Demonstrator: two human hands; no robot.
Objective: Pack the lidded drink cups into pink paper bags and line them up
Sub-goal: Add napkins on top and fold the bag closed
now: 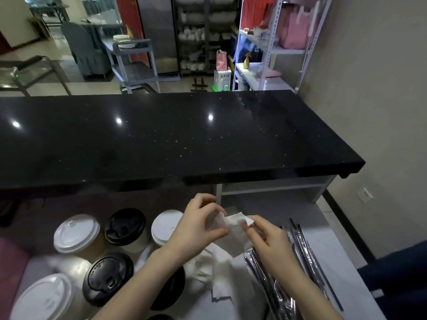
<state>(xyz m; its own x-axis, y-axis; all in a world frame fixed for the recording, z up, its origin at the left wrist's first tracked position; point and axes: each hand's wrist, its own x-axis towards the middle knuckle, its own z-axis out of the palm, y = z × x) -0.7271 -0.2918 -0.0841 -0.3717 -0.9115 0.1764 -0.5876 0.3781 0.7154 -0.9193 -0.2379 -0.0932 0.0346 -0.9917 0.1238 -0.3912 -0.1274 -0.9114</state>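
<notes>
While both hands pinch one white napkin between them, the left hand (198, 229) grips its left edge and the right hand (269, 241) its right corner, holding the napkin (233, 229) above the white desk (346, 269). More napkins (217, 271) lie below it. Lidded cups (77, 234) stand grouped at the left, some with white lids, some with black (126, 227). Wrapped straws (300, 250) lie to the right. Beyond rises a glossy black counter (175, 135) reflecting ceiling lights. Pink bags (294, 28) sit on a white shelf (272, 50) against the far wall.
</notes>
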